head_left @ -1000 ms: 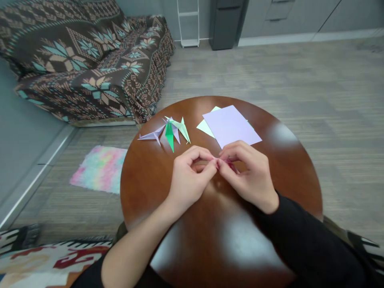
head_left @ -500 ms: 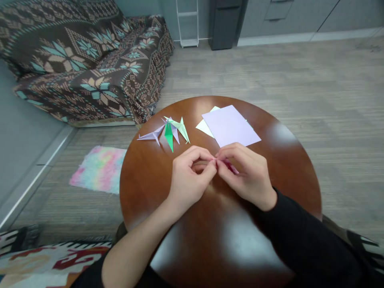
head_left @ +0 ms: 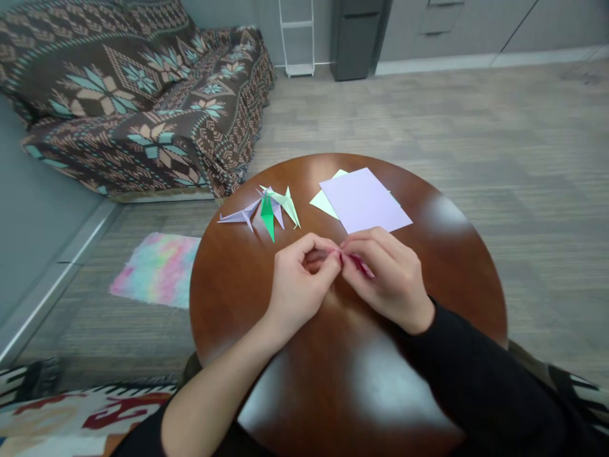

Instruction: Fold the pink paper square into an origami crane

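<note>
Left hand (head_left: 297, 285) and right hand (head_left: 387, 279): fingertips together, pinching small pink folded paper (head_left: 360, 264) above round tabletop (head_left: 238, 279). Beyond: folded paper cranes (head_left: 266, 209), lilac sheet (head_left: 364, 200).

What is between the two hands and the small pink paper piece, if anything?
Nothing visible. The left hand and the right hand both pinch the pink paper piece directly at their fingertips, above the round table. The folded paper figures and the lilac sheet lie farther back, apart from the hands.
</note>
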